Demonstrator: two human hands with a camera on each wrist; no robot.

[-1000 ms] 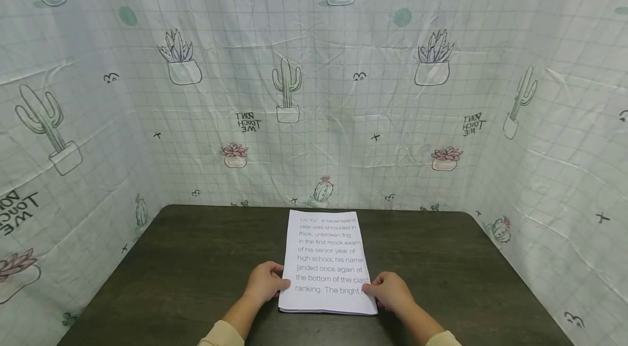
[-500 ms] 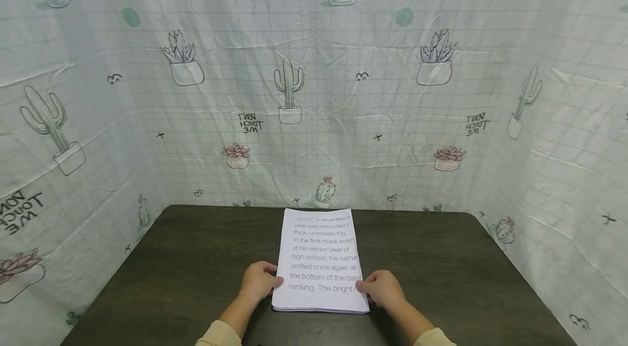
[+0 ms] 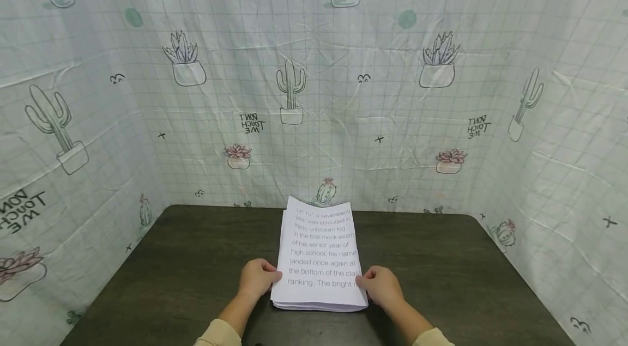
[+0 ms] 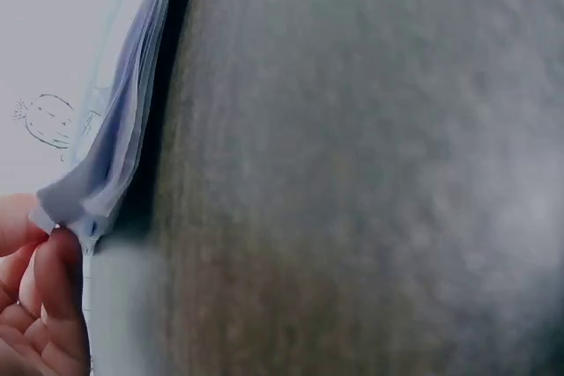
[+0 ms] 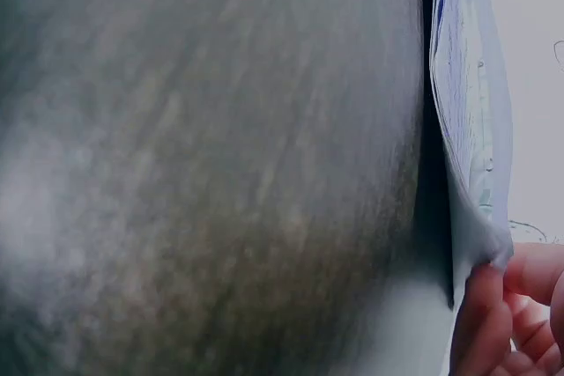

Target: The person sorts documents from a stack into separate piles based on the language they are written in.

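A stack of white paper sheets (image 3: 321, 259), the top one printed with large English text, lies at the front middle of the dark table. My left hand (image 3: 257, 279) pinches its left edge between thumb and curled fingers. On the opposite edge, my right hand (image 3: 381, 284) pinches in the same way. The upper sheets are raised a little, and their far end stands off the sheets below. In the left wrist view, the edges of the paper sheets (image 4: 123, 129) bend and fan apart at the fingertips. The right wrist view shows the sheets (image 5: 467, 121) bowed upward near the pinch.
The dark wood-grain table (image 3: 196, 248) stretches to both sides of the stack. A pale curtain (image 3: 319, 90) printed with cacti and grid lines hangs behind it and along both sides.
Both hands and the stack have shifted slightly left. The upper sheets have risen, their far end now lifted above the rest of the stack, which shows beneath at the left and front.
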